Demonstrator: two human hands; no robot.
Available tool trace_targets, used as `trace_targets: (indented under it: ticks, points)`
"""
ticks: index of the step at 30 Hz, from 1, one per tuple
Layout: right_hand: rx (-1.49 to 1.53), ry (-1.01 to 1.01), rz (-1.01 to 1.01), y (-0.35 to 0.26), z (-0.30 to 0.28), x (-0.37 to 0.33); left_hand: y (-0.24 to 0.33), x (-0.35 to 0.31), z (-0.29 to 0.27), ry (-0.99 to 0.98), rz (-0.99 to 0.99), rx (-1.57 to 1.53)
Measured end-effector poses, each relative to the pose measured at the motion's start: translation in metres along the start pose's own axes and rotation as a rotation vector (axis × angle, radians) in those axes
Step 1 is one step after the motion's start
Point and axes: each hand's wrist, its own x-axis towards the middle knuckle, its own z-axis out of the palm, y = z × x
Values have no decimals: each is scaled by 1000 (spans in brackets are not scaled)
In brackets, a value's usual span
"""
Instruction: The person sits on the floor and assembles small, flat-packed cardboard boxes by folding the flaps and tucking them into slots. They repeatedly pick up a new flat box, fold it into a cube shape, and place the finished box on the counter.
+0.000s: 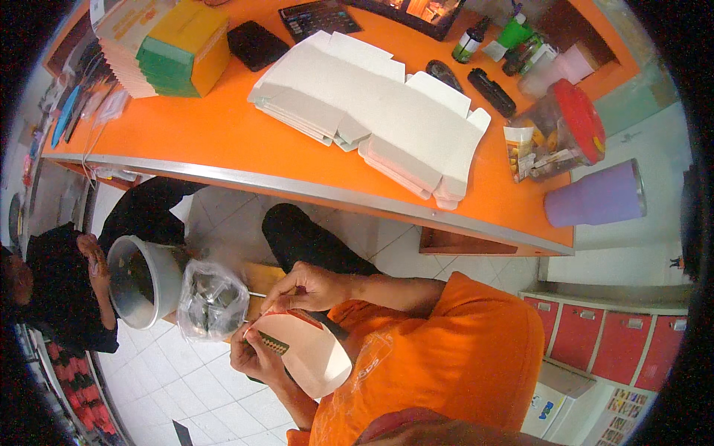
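Observation:
A small paperboard carton (316, 355), pale inside with a red strip along its upper edge, is held before my orange shirt. My left hand (255, 360) grips its left side, the thumb lying over a green-and-cream checked strip (274, 343) there. At the carton's top left edge, my right hand (303, 288) pinches with fingertips and thumb together. The fingers of both hands meet close to that corner. Just beyond my hands a clear plastic bag (213, 301) with dark contents sits beside a whitish plastic bucket (152, 286).
An orange desk (201, 141) bears stacked flat white cartons (372, 104), yellow-and-green folded boxes (182, 56), a calculator (318, 20), a red-lidded jar (554, 134) and a purple tumbler (595, 195). Another person's hand (93, 260) shows at far left. Red cabinets (617, 338) line the right.

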Motion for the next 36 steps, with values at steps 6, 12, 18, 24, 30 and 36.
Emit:
trace_targets:
  ticks: [6,12,18,24,30,36]
  points:
    - [-435,302,-175,5,20,5,4,-4,22,182,99,40]
    - [-470,342,-229,7,31,8,10,-2,21,239,-7,87]
    - [-321,246,-144,1,24,14,5,0,18,245,56,121]
    - [-111,95,-19,-5,12,6,12,8,21,281,52,95]
    - [-300,133,119,6,2,-7,-10,-8,-2,-49,88,134]
    - [-254,80,170,29,10,-29,-13,-33,-6,-32,-89,133]
